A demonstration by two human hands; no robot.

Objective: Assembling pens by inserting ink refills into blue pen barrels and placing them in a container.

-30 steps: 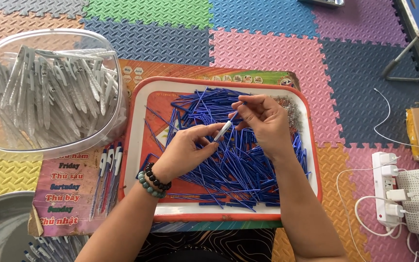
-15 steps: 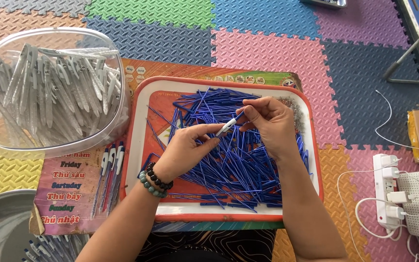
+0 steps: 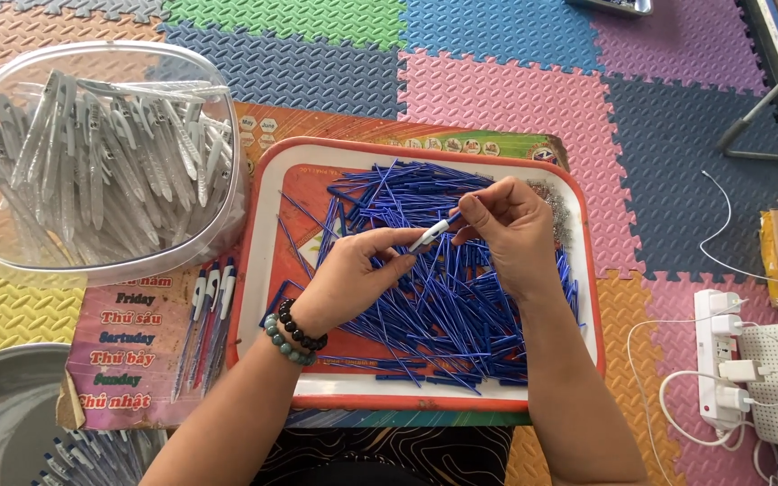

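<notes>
Over the middle of the red-rimmed white plastic tray, the two hands meet on one small part. The left hand pinches the lower end of a short white plastic pen barrel between thumb and forefinger, closed firmly on it. The right hand is closed too, its fingertips pressed around the barrel's upper end together with what looks like a thin blue refill; whether the refill is already inside the barrel is hidden by the fingers.

The step in hand appears to be seating a refill in the barrel. To do it well, the left hand should probably keep the barrel steady and in line with the refill, while the right hand feeds it straight, close to its tip, so the thin tube does not bow. Working low over the tray seems wise, since a dropped piece would land among the loose pile of blue plastic refills that fills the tray.

Left of the tray, a clear plastic bowl holds many grey-white pen barrels. Just beside the tray's left rim, a few finished white-and-blue pens lie on a printed cardboard sheet. A beaded bracelet circles the left wrist, at the tray's lower left.
</notes>
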